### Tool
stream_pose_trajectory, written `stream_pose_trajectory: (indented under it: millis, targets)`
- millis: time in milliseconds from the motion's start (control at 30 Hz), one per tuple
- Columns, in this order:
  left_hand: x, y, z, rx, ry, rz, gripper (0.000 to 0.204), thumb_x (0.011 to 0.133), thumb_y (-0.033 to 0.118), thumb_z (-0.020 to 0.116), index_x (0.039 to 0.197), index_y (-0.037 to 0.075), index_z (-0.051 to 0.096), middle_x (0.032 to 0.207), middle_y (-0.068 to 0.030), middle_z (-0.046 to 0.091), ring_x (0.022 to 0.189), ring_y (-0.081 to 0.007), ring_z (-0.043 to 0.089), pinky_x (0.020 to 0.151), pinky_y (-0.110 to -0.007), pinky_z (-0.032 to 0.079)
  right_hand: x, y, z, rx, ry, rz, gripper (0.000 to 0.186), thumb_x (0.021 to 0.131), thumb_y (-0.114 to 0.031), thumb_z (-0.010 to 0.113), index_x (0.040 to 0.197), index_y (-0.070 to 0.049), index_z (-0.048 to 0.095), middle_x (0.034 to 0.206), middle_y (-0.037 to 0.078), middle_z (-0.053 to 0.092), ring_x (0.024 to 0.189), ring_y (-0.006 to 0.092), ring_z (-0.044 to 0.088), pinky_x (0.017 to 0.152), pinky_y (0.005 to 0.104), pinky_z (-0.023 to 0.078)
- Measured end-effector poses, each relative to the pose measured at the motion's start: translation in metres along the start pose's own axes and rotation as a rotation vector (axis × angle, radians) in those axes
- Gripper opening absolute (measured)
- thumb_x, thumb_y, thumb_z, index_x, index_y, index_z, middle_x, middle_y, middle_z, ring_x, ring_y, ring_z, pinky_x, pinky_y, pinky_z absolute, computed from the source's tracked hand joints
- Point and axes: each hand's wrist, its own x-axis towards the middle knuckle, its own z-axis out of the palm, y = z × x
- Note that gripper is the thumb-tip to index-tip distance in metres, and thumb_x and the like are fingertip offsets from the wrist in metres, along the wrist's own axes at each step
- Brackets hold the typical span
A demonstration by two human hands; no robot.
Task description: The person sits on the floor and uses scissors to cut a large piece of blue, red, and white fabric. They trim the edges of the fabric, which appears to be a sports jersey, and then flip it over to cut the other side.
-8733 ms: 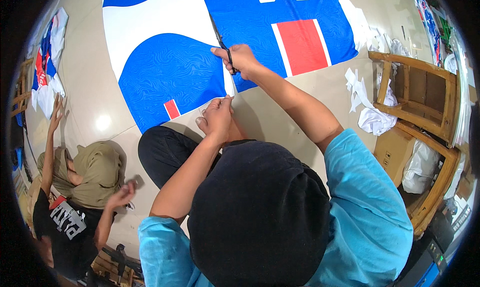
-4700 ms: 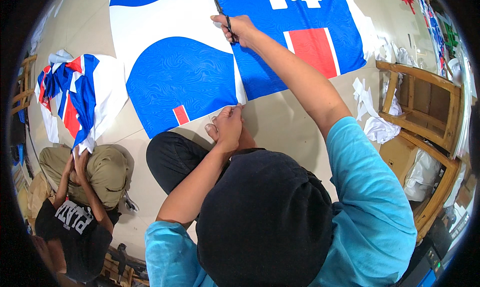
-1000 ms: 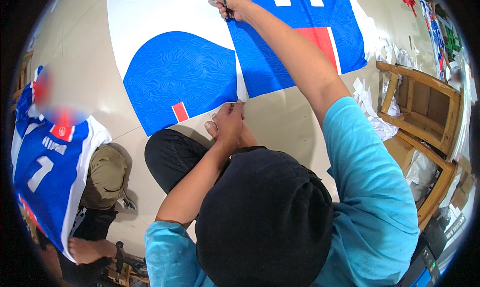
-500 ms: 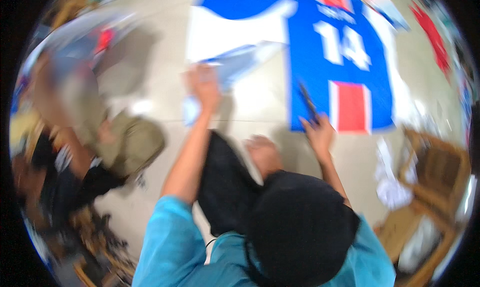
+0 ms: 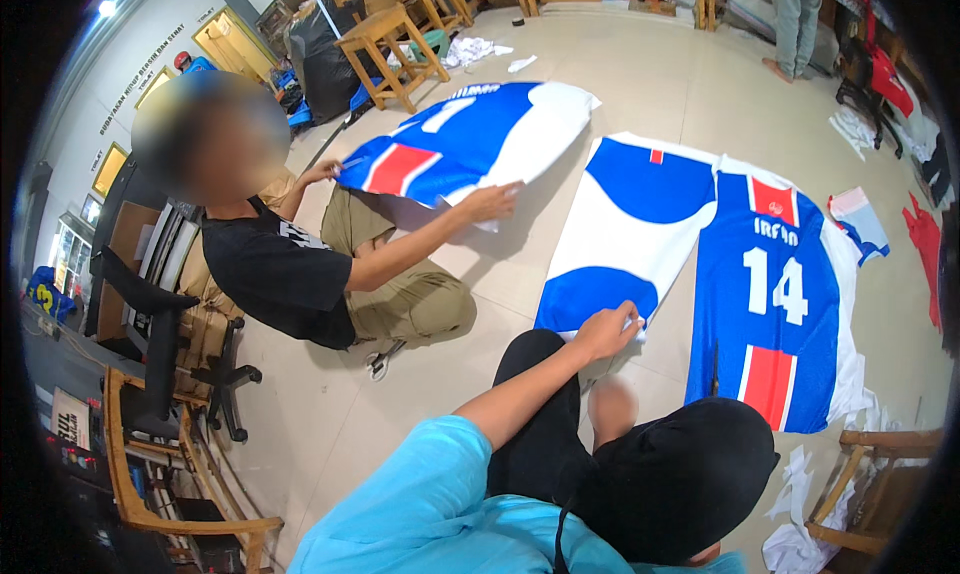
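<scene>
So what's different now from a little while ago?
The right hand that reached far up the blue and white printed fabric with a thin dark tool has pulled back out of sight. The left hand now grips the fabric's near edge. The co-worker's hand spreads another jersey piece flat on the floor. The fabric stays on the floor.

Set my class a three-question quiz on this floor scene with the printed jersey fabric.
1. True or false: the left hand grips the printed fabric sheet at its near edge.
2. The co-worker's hand presses on: A a chair, B a second printed sheet, C a box.
3. What colour are the rectangles printed on both sheets?
Key: 1 true; 2 B; 3 red.
</scene>
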Motion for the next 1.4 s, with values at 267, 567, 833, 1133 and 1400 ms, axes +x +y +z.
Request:
stream_pose_trajectory:
  millis: [267,567,833,1133,1400]
  targets:
    - [-0.040,0.018,0.056,0.013,-0.622,-0.029,0.048,0.096,0.037,0.064,0.126,0.000,0.062,0.109,-0.0285,0.071,0.103,-0.0440,0.069,0.091,-0.049,0.053,-0.119,0.267,-0.141,-0.096,0.076,0.910,0.021,0.089,-0.023,0.070,0.097,-0.005,0.065,0.089,0.018,0.070,0.083,0.0383,0.067,0.073,0.0495,0.050]
    - [-0.010,0.056,0.064,-0.279,-1.038,0.124,0.059,0.100,0.047,0.053,0.134,0.000,0.065,0.136,-0.0227,0.064,0.125,-0.0328,0.061,0.107,-0.041,0.045,-0.086,0.405,-0.225,-0.216,0.431,1.114,0.037,0.079,-0.031,0.082,0.100,-0.004,0.068,0.095,0.021,0.073,0.091,0.0430,0.070,0.080,0.0513,0.052]
    - [0.045,-0.011,0.079,0.373,-0.226,0.066,0.080,0.088,0.045,0.074,0.151,0.005,0.043,0.159,-0.0296,0.032,0.146,-0.0502,0.032,0.114,-0.059,0.036,-0.001,0.302,-0.167,0.411,0.468,1.075,0.033,0.085,-0.027,0.084,0.086,-0.002,0.063,0.071,0.013,0.068,0.062,0.0265,0.065,0.062,0.0409,0.050]
    - [0.047,-0.001,0.065,0.677,-0.519,-0.402,0.111,0.087,0.070,0.063,0.166,0.020,0.003,0.168,-0.0307,0.007,0.146,-0.0611,0.023,0.111,-0.069,0.036,0.023,0.303,-0.120,0.182,0.387,0.928,0.040,0.082,-0.027,0.084,0.103,-0.001,0.062,0.097,0.019,0.068,0.093,0.0400,0.065,0.080,0.0472,0.050]
    - [0.029,0.042,0.048,0.617,-1.072,-0.489,0.096,0.096,0.080,0.033,0.121,-0.005,0.071,0.129,-0.0288,0.066,0.123,-0.0401,0.064,0.102,-0.046,0.051,-0.037,0.309,-0.117,-0.001,0.343,0.856,0.045,0.081,-0.027,0.086,0.104,0.001,0.061,0.101,0.020,0.066,0.098,0.0391,0.062,0.085,0.0473,0.048]
